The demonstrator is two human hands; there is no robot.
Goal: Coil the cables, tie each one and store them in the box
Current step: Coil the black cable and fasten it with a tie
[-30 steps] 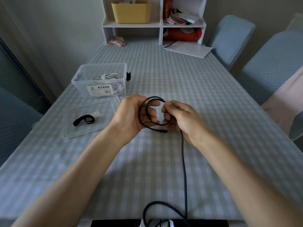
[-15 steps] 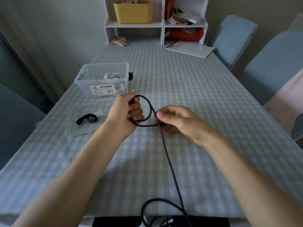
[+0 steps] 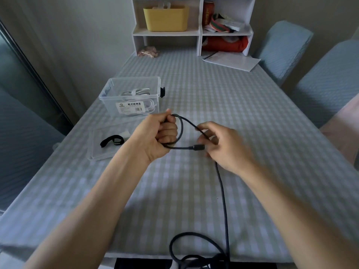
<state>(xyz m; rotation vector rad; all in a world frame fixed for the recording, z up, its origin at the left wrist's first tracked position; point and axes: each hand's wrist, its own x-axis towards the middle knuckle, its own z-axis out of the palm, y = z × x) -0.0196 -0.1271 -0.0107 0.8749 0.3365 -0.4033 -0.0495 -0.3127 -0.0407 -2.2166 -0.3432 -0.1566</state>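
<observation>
Black cable (image 3: 223, 193) hangs slack off the near edge of the desk (image 3: 252, 117), loops once there, then runs up across the checked cloth and under the right hand (image 3: 221, 144). That hand pinches the line loosely between thumb and fingertips, though blur hides the exact hold. Just left of it the left hand (image 3: 158, 135) is fisted around the coil, with the plug end (image 3: 197, 147) poking out rightward from the bottom of the fist. A second ago several turns sat gathered between both hands; now only a single open loop shows beyond the left fist, and the right hand has slid out along the cable, so I judge another wrap is being drawn in, with most of the length not yet coiled. Left of the fist lies the clear lid (image 3: 108, 144) with a black strap tie (image 3: 111, 141) on it, ready for binding. Beyond that stands the clear box (image 3: 134, 98), holding white cables already stored. Farther off, on the right, a sheet of paper (image 3: 232, 61) rests before the white shelf unit (image 3: 194, 26) with its yellow basket (image 3: 165, 18).
</observation>
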